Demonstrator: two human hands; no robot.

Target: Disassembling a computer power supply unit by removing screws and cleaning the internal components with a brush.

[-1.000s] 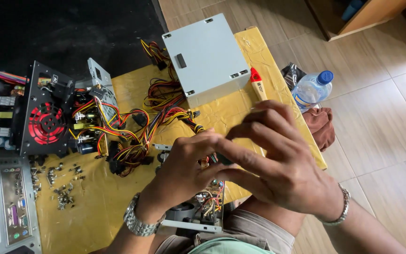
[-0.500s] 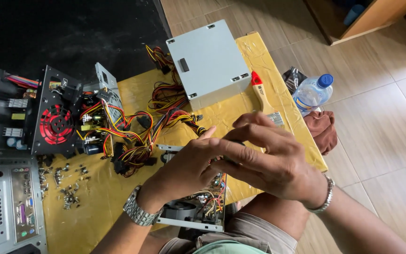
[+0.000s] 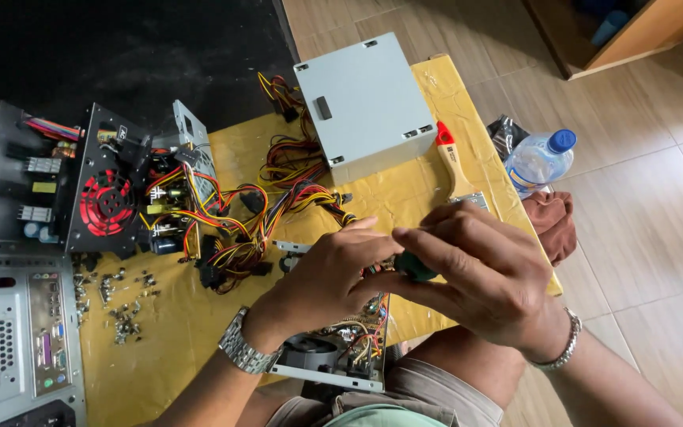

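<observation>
Right hand (image 3: 488, 277) clamped on a green screwdriver handle (image 3: 414, 266). Left hand (image 3: 333, 273) curled at its tip, grip unclear, above an opened power supply (image 3: 333, 356) on yellow paper (image 3: 183, 332).

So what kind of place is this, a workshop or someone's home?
Probably a home floor used for computer repair: wood-look tile floor, a yellow sheet as work mat, opened power supplies and loose screws.

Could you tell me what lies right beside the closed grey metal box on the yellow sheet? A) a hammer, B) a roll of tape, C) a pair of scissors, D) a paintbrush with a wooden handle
D: a paintbrush with a wooden handle and red tip lies against the right edge of the grey metal box.
</observation>
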